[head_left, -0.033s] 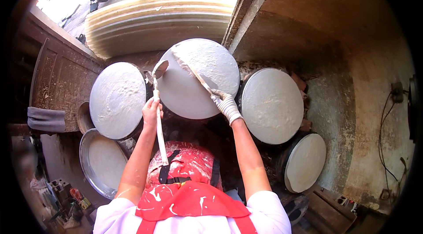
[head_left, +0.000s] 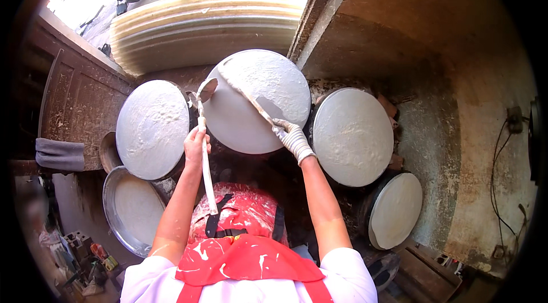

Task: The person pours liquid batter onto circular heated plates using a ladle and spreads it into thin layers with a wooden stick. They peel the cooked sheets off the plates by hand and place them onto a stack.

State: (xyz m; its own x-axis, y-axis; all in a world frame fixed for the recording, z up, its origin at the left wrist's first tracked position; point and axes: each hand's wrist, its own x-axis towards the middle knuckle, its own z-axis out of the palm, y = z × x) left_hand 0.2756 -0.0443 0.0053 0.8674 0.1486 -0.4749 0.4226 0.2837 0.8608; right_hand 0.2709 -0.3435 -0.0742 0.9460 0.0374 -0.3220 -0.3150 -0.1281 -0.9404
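Note:
My bare left hand is closed round the long pale handle of a ladle. The ladle's bowl hangs over the left edge of the large round griddle in the middle. My right hand, in a white knit glove, grips a long, flat, batter-coated stick slanting across that griddle. White batter covers the griddle's surface, rough at the far right and smoother at the near left. Both tools are tilted away from me.
A round white-coated griddle stands at the left, another at the right. Nearer are a metal basin of white batter and a smaller white disc. A curved corrugated sheet closes the far side; a plastered wall bounds the right.
The flat stick has shifted slightly left across the griddle, its far end moving most. My left hand and the ladle have stayed in place.

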